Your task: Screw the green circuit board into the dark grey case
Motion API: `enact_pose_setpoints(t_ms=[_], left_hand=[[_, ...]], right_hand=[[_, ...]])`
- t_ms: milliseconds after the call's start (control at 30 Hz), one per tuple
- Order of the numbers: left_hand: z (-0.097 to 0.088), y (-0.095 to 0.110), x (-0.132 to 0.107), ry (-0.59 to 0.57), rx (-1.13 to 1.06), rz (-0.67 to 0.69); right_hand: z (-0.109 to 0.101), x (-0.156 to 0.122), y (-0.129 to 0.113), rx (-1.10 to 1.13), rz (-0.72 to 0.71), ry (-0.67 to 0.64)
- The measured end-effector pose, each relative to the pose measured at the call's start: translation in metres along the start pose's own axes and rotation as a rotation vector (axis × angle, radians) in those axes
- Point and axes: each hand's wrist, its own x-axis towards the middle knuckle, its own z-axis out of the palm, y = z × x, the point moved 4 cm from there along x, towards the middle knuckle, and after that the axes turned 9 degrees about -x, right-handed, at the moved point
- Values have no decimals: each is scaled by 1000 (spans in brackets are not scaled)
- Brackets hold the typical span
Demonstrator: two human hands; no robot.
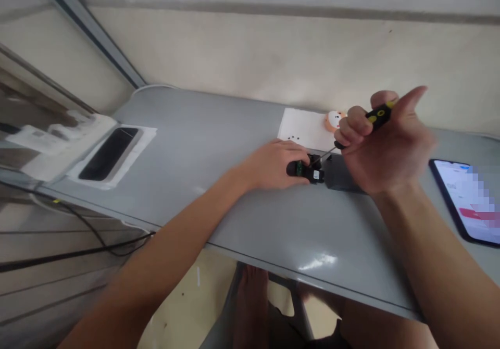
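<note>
My left hand [279,164] is closed around a small black device [315,176] with a green circuit board [299,168] showing, and steadies it on the grey table. My right hand [390,140] grips a black and yellow screwdriver [378,119], its thumb pointing up. The thin metal shaft slants down to the left and its tip reaches the device beside my left fingers; whether it sits in a screw I cannot tell. A dark grey flat block [341,174] lies right of the device, partly hidden under my right hand.
White paper [299,122] near the wall holds several tiny dark pieces [294,138] and a round orange-and-white item [334,121]. A lit phone [464,200] lies at the right. At the left are a dark phone-like slab [109,153] and a white stand [70,146]. Cables [78,255] hang by the table edge.
</note>
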Motion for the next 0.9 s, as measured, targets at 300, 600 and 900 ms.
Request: enact_pose_setpoints(t_ms=[300, 600, 900], left_hand=[[-2, 0, 0, -1, 33, 4], [-2, -6, 1, 1, 7, -13], [-4, -7, -1, 21, 34, -3]], right_hand=[[-4, 7, 4, 3, -70, -59], [6, -1, 0, -70, -55, 52], [-5, 9, 6, -32, -77, 27]])
